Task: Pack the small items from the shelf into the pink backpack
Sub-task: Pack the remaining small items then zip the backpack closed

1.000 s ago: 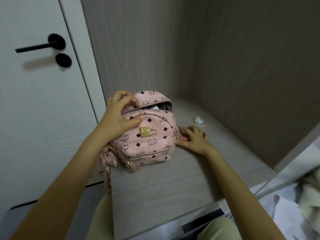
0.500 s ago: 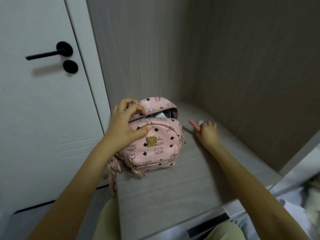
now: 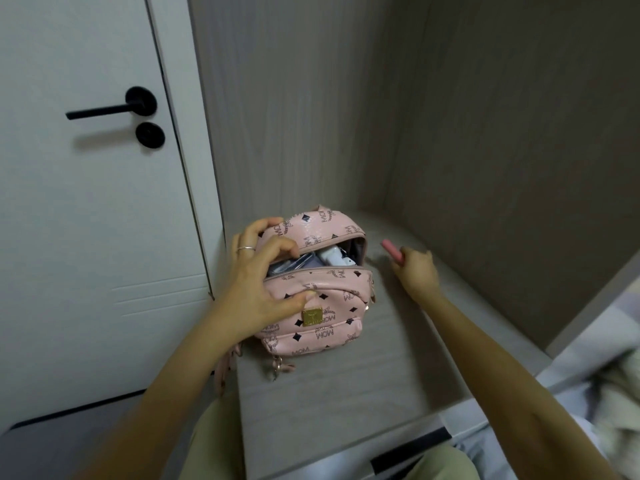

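Observation:
The pink backpack (image 3: 329, 306) stands on the grey wooden shelf (image 3: 346, 403), its top zip open. Inside it I see a white item (image 3: 334, 255) and something grey. My left hand (image 3: 259, 282) grips the bag's left side, fingers on the top flap and thumb on the front, holding the mouth apart. My right hand (image 3: 417, 271) hovers just right of the bag, fingers closed around a small pink tube (image 3: 391, 250) whose tip points toward the opening.
Wood-grain walls enclose the shelf at the back and right. A white door with a black handle (image 3: 114, 107) stands to the left. Bedding (image 3: 606, 382) lies at the lower right. The bag's strap and gold charm (image 3: 277, 367) hang over the shelf's left front.
My right hand picked up the pink tube beside the bag and carried it up toward the opening. My left hand pulled the flap wider. The white scrap on the shelf is hidden now.

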